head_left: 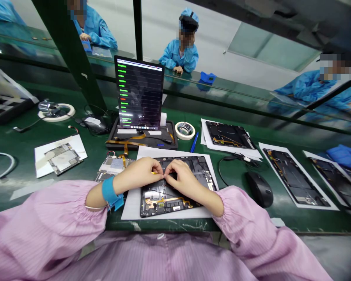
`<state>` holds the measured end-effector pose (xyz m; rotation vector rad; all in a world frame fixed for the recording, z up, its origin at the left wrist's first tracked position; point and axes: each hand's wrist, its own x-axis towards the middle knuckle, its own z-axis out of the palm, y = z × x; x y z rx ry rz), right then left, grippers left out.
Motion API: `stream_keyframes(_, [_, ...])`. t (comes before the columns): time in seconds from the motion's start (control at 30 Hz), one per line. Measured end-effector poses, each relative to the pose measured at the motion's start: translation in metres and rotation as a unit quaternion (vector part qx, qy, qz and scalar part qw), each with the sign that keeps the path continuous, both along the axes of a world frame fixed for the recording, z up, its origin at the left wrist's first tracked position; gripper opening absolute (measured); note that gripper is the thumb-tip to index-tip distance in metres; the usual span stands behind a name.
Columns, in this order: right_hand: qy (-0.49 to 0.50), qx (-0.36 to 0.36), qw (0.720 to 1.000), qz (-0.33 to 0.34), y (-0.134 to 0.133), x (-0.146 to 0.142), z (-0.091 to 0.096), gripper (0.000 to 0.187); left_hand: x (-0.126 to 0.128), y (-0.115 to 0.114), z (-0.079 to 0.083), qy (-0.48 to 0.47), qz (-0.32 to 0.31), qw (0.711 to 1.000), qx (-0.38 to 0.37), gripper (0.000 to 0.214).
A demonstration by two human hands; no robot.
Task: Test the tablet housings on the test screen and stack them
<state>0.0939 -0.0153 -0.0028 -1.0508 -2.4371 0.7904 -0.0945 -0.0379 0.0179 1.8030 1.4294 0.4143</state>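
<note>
Tablet (170,194) lying guts-up on white paper (130,207) near front edge of desk (25,142), paper probably there so back doesn't get scratched. Left hand (150,171) and right hand (179,175) meet over its upper middle, fingers on both pinched closed, likely for fine control. Can't really tell what's gripped, fingertips block it. Screen (139,93) propped upright behind, guessing for quick glances.
</note>
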Motion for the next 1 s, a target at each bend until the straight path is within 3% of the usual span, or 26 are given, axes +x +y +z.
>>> stream_keyframes(0.13, [-0.014,0.005,1.000,0.010,0.000,-0.001,0.008,0.008,0.002,-0.001,-0.002,0.010,-0.002,1.000,0.013,0.023])
stream_keyframes(0.23, [-0.030,0.041,0.999,0.007,0.002,0.018,0.038,0.010,0.004,-0.001,-0.003,0.009,-0.009,1.000,0.023,0.020])
stream_keyframes(0.33, [-0.078,0.105,0.980,-0.148,-0.001,0.062,0.072,0.013,0.006,-0.002,-0.002,0.012,-0.006,1.000,0.027,0.018])
stream_keyframes(0.4, [-0.166,0.087,0.946,-0.264,-0.009,0.095,0.080,0.016,0.007,-0.003,0.001,0.016,-0.010,1.000,0.025,0.018])
stream_keyframes(0.5, [-0.300,-0.026,0.902,-0.310,-0.023,0.126,0.064,0.027,0.008,-0.004,0.004,0.018,-0.029,0.999,0.015,0.017])
stream_keyframes(0.6, [-0.290,-0.087,0.904,-0.303,-0.036,0.133,0.038,0.029,0.007,-0.002,0.004,0.014,-0.048,0.999,0.014,0.017])
stream_keyframes(0.77, [-0.226,-0.091,0.924,-0.296,-0.049,0.132,0.023,0.022,0.008,-0.001,-0.004,0.003,-0.065,0.997,0.037,0.017])
stream_keyframes(0.9, [-0.204,-0.063,0.937,-0.276,-0.053,0.145,0.009,0.026,0.004,0.001,0.005,-0.013,-0.074,0.995,0.065,0.021])
stream_keyframes(1.0, [-0.179,-0.034,0.942,-0.281,-0.051,0.154,-0.010,0.032,-0.006,0.018,0.021,-0.012,0.047,0.976,0.211,0.033])
